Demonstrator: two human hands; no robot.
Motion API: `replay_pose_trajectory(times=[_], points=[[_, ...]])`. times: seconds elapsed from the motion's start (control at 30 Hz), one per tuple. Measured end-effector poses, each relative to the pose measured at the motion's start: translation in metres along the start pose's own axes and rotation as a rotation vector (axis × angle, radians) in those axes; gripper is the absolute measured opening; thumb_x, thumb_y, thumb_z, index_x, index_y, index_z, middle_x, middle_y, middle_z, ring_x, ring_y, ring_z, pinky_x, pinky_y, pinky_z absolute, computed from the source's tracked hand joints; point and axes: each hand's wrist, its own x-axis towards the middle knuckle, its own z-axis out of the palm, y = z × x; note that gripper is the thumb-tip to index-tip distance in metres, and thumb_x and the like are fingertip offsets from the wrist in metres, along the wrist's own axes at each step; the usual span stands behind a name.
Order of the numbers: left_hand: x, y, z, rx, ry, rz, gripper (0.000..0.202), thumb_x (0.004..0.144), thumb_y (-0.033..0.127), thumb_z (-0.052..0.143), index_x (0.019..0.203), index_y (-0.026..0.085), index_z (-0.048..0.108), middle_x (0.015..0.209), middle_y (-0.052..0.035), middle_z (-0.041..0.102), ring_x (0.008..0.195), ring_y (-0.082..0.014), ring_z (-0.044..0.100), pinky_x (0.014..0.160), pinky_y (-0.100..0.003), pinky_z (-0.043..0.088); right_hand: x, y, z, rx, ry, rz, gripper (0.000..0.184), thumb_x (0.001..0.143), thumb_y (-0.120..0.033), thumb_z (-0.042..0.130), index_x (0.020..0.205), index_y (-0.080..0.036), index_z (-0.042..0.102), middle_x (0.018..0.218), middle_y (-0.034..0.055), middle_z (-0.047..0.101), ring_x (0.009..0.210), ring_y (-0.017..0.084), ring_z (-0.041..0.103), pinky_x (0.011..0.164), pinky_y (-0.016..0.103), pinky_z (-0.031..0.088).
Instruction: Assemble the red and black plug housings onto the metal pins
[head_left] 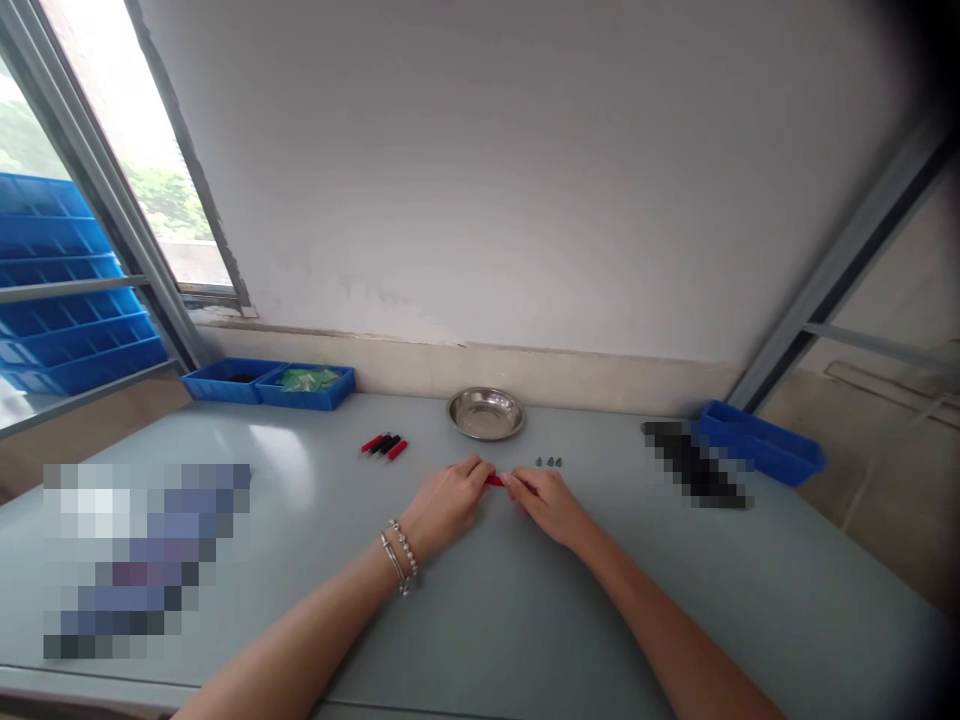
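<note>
Both my hands meet over the middle of the table, with a small red rod-shaped piece (495,481) between them. My left hand (454,492), a bracelet at its wrist, is closed round the piece's left end. The fingers of my right hand (546,497) pinch at its right end; whether a smaller part is also in them I cannot tell. Left of my hands lie several red and black rod-shaped pieces (384,446) with thin pale tips. Just beyond my right hand stand 3 small grey metal parts (550,462) in a row.
A round steel bowl (486,414) stands near the wall. Back left are a blue bin (232,380) and another blue bin (307,400) holding green bags. At right, a blurred dark object (694,465) lies by a blue tray (765,445). A blurred bluish object (150,560) is at left.
</note>
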Motion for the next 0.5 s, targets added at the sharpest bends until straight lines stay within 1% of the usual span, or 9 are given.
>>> replay_pose_trajectory(times=[0.1,0.17,0.27,0.37,0.43,0.5], points=[[0.0003,-0.0002,0.0005,0.003,0.020,-0.010,0.024,0.089,0.018,0.035,0.103,0.018,0.054,0.096,-0.0074,0.058,0.078,-0.0149,0.058,0.071,-0.025,0.046,-0.0012,-0.0002,-0.0006,0.000,0.039,-0.001,0.029,0.084,-0.048,0.043,0.073,-0.022,0.047,0.053,-0.0050,0.045,0.051,0.012,0.042,0.051,0.023,0.030],[0.0004,-0.0007,0.0007,0.007,0.035,-0.012,0.024,0.089,0.019,0.034,0.103,0.018,0.054,0.095,-0.0073,0.058,0.078,-0.0148,0.058,0.071,-0.025,0.046,-0.0015,-0.0004,-0.0005,0.007,0.046,-0.038,0.024,0.085,-0.043,0.044,0.074,-0.022,0.045,0.054,-0.0055,0.045,0.051,0.011,0.040,0.051,0.023,0.029],[0.0002,-0.0009,0.0009,0.016,0.055,-0.005,0.025,0.090,0.019,0.034,0.102,0.018,0.055,0.094,-0.0071,0.058,0.077,-0.0147,0.059,0.070,-0.026,0.047,-0.0009,-0.0005,-0.0001,-0.026,0.033,-0.091,0.030,0.088,-0.039,0.038,0.064,-0.021,0.039,0.053,-0.0050,0.041,0.050,0.011,0.037,0.051,0.023,0.027],[0.0001,-0.0001,0.0011,0.027,0.059,0.014,0.025,0.090,0.019,0.032,0.102,0.017,0.055,0.094,-0.0070,0.059,0.077,-0.0147,0.059,0.070,-0.026,0.047,-0.0002,-0.0006,-0.0006,-0.047,0.008,-0.050,0.038,0.090,-0.042,0.032,0.058,-0.020,0.037,0.050,-0.0039,0.041,0.050,0.011,0.038,0.052,0.024,0.029],[0.0001,0.0005,0.0011,0.036,0.060,0.020,0.025,0.091,0.019,0.032,0.101,0.017,0.055,0.094,-0.0070,0.059,0.077,-0.0150,0.059,0.069,-0.026,0.046,-0.0004,-0.0010,-0.0016,-0.050,0.007,-0.009,0.040,0.089,-0.046,0.032,0.060,-0.020,0.040,0.051,-0.0035,0.044,0.050,0.011,0.041,0.052,0.024,0.030],[0.0002,0.0007,0.0013,0.045,0.063,0.014,0.026,0.091,0.019,0.031,0.101,0.016,0.055,0.095,-0.0070,0.059,0.077,-0.0153,0.059,0.069,-0.026,0.046,-0.0008,-0.0015,-0.0025,-0.037,0.031,0.006,0.033,0.086,-0.048,0.040,0.067,-0.021,0.045,0.054,-0.0039,0.047,0.051,0.012,0.042,0.052,0.023,0.031]])
